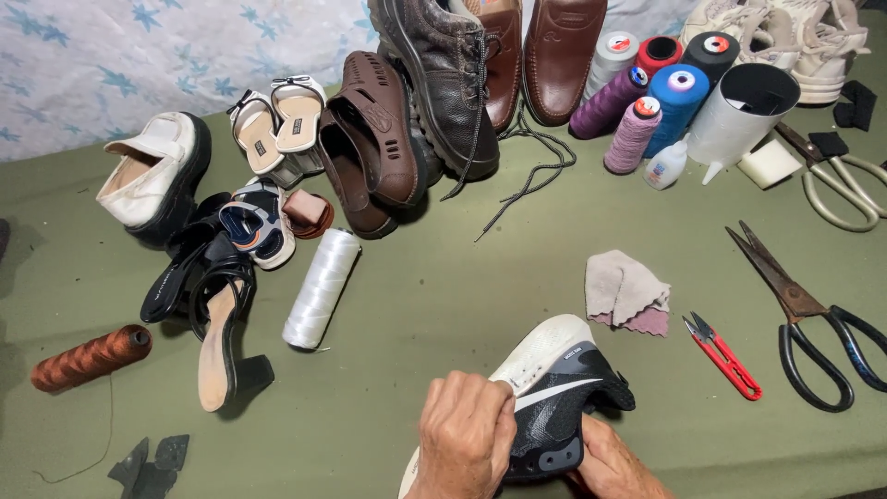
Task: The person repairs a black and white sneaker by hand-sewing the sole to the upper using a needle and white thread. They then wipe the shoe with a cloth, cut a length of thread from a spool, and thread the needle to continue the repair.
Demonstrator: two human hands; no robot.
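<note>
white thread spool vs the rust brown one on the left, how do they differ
The white thread spool is glossy white; the rust brown spool is coppery orange-brown. The white thread spool lies steeply slanted beside the black sandals, while the rust brown spool lies nearer level, alone by the left edge. The white one looks longer. A loose strand trails from the brown one. Both lie on their sides on the green cloth, away from either hand.

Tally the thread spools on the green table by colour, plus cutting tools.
White or grey spools: 2
Purple spools: 2
Blue spool: 1
Red spool: 1
Black spool: 1
Copper spool: 1
Scissors and snips: 3
Total: 11
</note>
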